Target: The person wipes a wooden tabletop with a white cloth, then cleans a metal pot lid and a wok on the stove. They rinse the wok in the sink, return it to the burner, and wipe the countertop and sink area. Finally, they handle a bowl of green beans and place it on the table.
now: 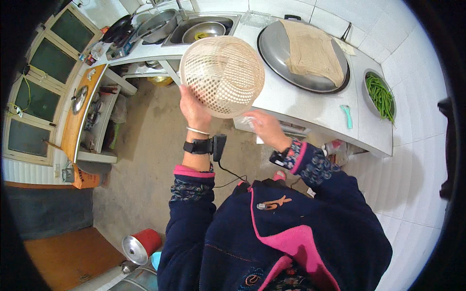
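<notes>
My left hand grips the lower left edge of a cream plastic colander. The colander is held up and tilted, so its perforated side faces me. Close to its lower right rim, my right hand pinches a thin white piece, perhaps tissue or plastic film; whether it touches the colander I cannot tell. On the counter past the hands, a large metal wok lid has a beige cloth draped over it. A turquoise peeler lies near the counter's front edge.
An oval bowl of green beans sits by the right wall. In the sink is a metal bowl. Along the left runs a wooden-topped cabinet. A red container stands low behind, and a black cable hangs from my left wrist.
</notes>
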{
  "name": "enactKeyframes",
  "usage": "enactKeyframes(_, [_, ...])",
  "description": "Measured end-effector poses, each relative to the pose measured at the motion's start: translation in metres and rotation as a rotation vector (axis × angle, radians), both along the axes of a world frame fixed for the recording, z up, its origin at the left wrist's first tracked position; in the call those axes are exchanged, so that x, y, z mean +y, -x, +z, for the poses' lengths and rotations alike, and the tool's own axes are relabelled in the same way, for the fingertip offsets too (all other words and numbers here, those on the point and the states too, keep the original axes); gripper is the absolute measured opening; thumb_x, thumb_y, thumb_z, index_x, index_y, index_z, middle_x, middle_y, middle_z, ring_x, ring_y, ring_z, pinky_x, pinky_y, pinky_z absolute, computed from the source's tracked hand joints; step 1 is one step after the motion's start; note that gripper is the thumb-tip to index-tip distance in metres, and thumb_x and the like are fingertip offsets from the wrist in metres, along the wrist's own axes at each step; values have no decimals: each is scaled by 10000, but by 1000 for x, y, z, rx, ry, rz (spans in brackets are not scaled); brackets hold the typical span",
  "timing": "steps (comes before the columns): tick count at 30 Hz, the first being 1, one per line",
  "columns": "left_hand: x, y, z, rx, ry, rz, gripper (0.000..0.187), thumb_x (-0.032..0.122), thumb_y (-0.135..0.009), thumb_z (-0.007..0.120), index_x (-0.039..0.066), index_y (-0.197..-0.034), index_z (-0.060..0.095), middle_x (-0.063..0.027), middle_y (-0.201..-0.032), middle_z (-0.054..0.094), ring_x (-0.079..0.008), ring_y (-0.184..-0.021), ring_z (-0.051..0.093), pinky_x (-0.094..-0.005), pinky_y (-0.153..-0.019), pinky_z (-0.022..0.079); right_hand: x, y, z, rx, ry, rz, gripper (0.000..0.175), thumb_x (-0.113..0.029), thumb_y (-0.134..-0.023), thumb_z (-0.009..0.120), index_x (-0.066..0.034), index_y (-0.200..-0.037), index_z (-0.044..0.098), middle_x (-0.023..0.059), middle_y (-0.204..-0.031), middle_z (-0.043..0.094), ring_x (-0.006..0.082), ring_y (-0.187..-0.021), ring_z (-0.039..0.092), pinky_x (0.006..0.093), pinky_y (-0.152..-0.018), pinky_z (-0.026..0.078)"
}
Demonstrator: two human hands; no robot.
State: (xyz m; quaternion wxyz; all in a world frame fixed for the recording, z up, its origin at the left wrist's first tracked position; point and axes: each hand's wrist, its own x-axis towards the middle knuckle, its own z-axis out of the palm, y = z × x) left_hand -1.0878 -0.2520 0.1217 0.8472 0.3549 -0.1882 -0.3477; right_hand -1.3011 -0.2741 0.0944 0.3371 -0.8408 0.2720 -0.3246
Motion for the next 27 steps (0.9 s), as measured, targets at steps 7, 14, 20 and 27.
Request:
enactKeyframes(7, [-2, 23, 8, -86, -82, -89, 468, 392, -987, 384, -9, -1193, 509, -72, -1078, 597, -172, -949, 571, -313, -793, 480, -27, -22, 45, -109, 460, -97, 420, -91, -906, 446, -11, -1318, 438, 185, -1279, 512, 323, -1165, 503, 405, -989, 379])
enactKeyframes(14, [18, 29, 11, -172, -91, -100, 418, 361, -982, 430, -22, -1074, 568, -42, -930, 632, -120, -753, 591, -265, -631, 487, -55, 13, -5, -227, -103, -350, 352, -81, -925, 443, 0, -1266, 471, 228, -1200, 552, 344, -1114, 538, 352, -924, 424])
enactKeyframes(20, [-11, 12, -13, -48, 144, -278, 585, 464, -972, 347, 46, -1381, 354, -103, -1397, 400, -267, -1255, 402, -417, -1054, 322, -40, 94, -91, -128, -357, -623, 292, -124, -924, 445, 4, -1171, 535, 221, -1038, 622, 340, -986, 597, 370, -835, 463])
enactKeyframes(27, [-93, 47, -50, 122, 9, -450, 629, 457, -963, 333, 28, -1418, 270, -140, -1455, 314, -310, -1325, 309, -441, -1097, 238, -64, 187, -147, -79, -276, -973, 319, -148, -924, 439, 18, -1185, 516, 242, -1100, 586, 385, -1024, 557, 400, -877, 441])
